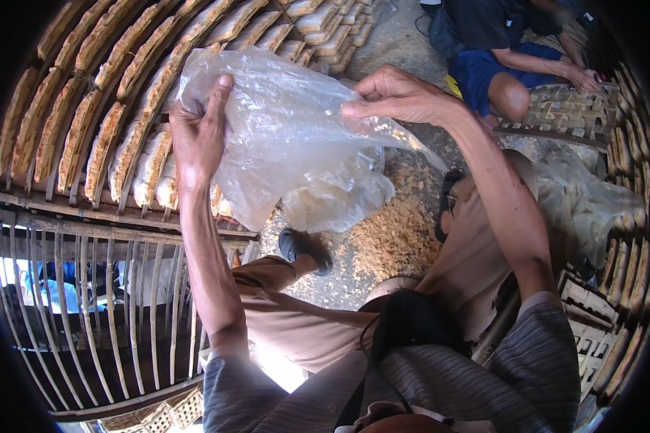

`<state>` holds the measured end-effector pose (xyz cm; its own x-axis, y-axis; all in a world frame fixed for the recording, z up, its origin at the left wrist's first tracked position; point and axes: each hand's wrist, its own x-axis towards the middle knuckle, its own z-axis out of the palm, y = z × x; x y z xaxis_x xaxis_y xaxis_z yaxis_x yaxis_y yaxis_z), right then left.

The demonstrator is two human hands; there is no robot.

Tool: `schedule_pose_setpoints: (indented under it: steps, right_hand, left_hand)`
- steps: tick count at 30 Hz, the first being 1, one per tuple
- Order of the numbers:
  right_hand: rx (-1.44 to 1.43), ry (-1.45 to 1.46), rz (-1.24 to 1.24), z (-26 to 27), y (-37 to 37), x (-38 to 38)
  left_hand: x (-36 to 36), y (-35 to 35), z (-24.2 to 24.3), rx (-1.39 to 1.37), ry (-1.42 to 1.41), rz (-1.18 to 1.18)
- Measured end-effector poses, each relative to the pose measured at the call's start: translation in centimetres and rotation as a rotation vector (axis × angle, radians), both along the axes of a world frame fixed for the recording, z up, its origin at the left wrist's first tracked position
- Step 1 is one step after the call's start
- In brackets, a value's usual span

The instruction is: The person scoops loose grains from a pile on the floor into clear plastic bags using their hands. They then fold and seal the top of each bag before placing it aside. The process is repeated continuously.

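Observation:
Both hands hold up a large clear plastic sheet (281, 113), crumpled and dotted with crumbs. My left hand (203, 124) grips its left edge, the thumb pointing up over the film. At the upper right edge, my right hand (387, 94) pinches the film between thumb and fingers. The lower part of the sheet hangs bunched above the floor. Behind my left hand rise slatted racks with rows of whitish, brown-edged slabs (151, 157). Whether the plastic is a bag or a single sheet I cannot tell.
Brown crumbs (403, 233) lie on the floor between my legs. Another person (512, 59) sits at the upper right, hands on a woven bamboo tray (569, 111). More clear plastic (579, 184) lies near my right elbow. A slatted bamboo rack (108, 314) stands at the left.

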<state>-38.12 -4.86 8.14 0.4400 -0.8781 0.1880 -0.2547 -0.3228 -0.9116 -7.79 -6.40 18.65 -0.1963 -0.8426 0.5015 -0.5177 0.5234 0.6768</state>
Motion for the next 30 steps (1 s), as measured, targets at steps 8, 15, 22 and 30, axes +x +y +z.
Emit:
schedule_pose_setpoints:
  steps: [8,15,22,30]
  right_hand:
    - [0.057,0.102,0.087,-0.6,0.4,-2.0]
    - [0.057,0.031,0.166,-0.6,-0.3,-0.4]
    - [0.056,0.208,0.217,0.0,0.1,-1.3]
    - [0.148,0.077,0.157,-1.1,0.4,-1.5]
  left_hand:
    - [2.5,-1.3,0.5,-0.008,-0.003,0.09]
    - [-0.3,0.0,0.1,-0.539,-0.689,0.104]
    - [-6.2,-0.5,-4.6,0.179,-0.715,-0.385]
    - [-6.1,0.5,-5.1,0.033,-0.552,-0.257]
